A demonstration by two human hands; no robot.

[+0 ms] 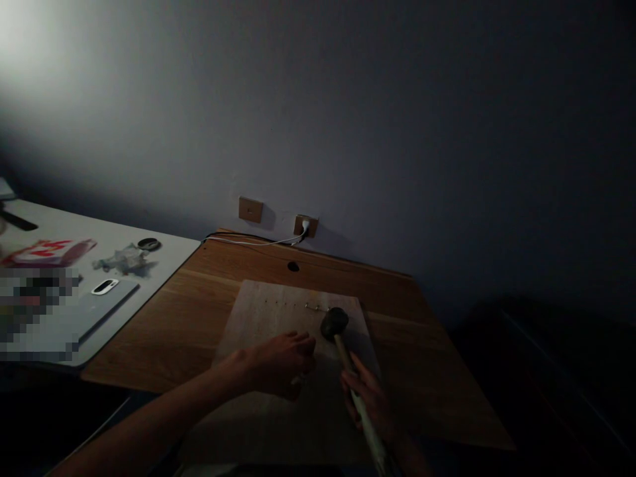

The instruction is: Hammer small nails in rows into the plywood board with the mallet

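Observation:
My right hand [368, 392] is wrapped round the pale wooden handle of a mallet [336, 322]. Its dark, rounded head is over the far right part of a light wooden board [258, 318]. Near the board's far edge runs a row of several small nails [307, 305], the right ones standing up beside the mallet head. Above the middle of the board, my left hand [284, 364] is closed with curled fingers. A small pale bit shows at its fingertips, too dim to name.
The board lies on a brown wooden desk [427, 344]. To the left, a white table [169, 248] bears a grey laptop [106, 311], a crumpled clear bag [124, 260], a roll of tape [148, 244] and a red-and-white packet [50, 252]. Cables [248, 242] run along the wall to a socket [312, 225].

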